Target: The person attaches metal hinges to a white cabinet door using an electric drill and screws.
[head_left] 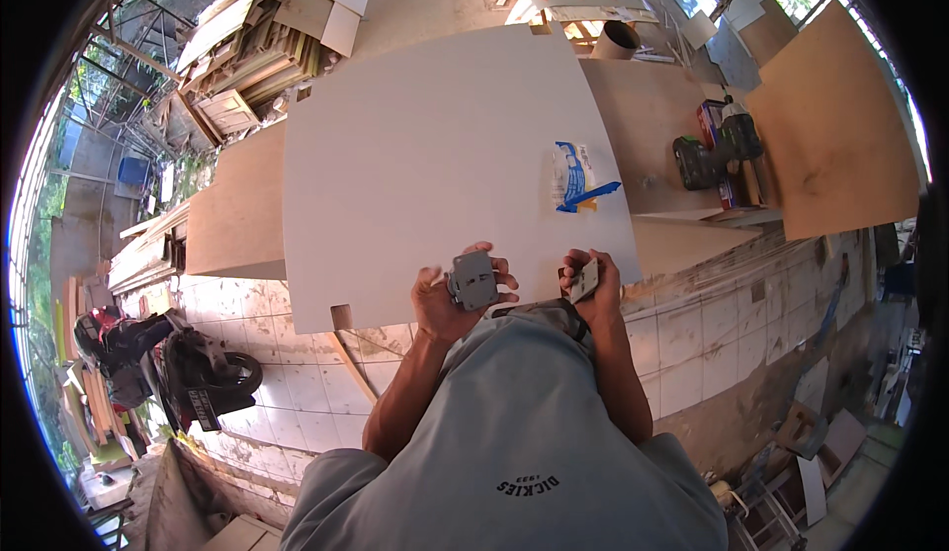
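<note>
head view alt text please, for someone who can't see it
A person's left hand holds a flat grey piece and their right hand another grey piece, near the close edge of a large white panel. A blue-and-white packet and a slim blue item lie on the panel, with a cordless drill off to the right.

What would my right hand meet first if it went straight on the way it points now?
Probably the blue-and-white packet, or the blue pen-like tool across it; the height of your right hand is unclear, so it might pass above.
</note>
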Available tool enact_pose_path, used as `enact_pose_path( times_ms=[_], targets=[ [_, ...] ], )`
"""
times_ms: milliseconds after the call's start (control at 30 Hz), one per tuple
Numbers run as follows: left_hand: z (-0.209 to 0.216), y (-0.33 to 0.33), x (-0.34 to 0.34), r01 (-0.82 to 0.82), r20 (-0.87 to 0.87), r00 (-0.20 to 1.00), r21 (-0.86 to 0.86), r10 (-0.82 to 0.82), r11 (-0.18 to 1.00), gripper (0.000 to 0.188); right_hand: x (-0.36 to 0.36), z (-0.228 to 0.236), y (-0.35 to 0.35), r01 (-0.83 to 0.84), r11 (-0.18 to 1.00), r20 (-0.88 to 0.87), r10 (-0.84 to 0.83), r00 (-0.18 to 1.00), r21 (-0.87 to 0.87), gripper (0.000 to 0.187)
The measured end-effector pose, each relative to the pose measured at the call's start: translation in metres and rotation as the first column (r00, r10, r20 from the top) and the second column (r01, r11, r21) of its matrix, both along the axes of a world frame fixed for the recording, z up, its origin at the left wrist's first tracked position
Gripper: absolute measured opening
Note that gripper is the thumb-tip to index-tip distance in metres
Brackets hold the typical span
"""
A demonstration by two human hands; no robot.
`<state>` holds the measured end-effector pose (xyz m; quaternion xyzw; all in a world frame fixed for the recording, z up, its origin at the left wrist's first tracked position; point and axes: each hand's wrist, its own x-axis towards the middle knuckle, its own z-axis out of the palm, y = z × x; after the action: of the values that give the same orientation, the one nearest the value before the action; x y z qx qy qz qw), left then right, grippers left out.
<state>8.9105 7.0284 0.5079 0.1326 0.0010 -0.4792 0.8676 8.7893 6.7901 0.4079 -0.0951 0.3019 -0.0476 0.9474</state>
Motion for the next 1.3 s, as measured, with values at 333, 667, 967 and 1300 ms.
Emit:
enact_pose_path(
  times_ms=[333,667,967,1300],
  targets=[
    [-0.002,0.002,0.001,-0.224,0.042,0.974,0.354,0.224,0.908,0.064,0.002,0.004,0.003,0.010,0.997,-0.069,-0.015,0.998,-0.076,0.032],
    [0.004,0.008,-0.005,-0.284,0.112,0.959,0.356,0.261,0.890,0.099,0.006,0.004,0.005,-0.007,0.990,-0.145,-0.014,0.989,-0.140,0.030],
    [0.003,0.007,-0.004,-0.214,0.081,0.977,0.363,0.198,0.907,0.100,0.000,-0.009,0.002,0.086,0.994,0.030,-0.084,0.996,-0.064,0.046],
    [-0.044,0.003,0.002,-0.265,0.192,0.964,0.688,0.183,0.676,0.045,-0.008,0.031,0.018,0.161,0.987,0.271,-0.159,0.949,0.015,0.060]
  ],
)
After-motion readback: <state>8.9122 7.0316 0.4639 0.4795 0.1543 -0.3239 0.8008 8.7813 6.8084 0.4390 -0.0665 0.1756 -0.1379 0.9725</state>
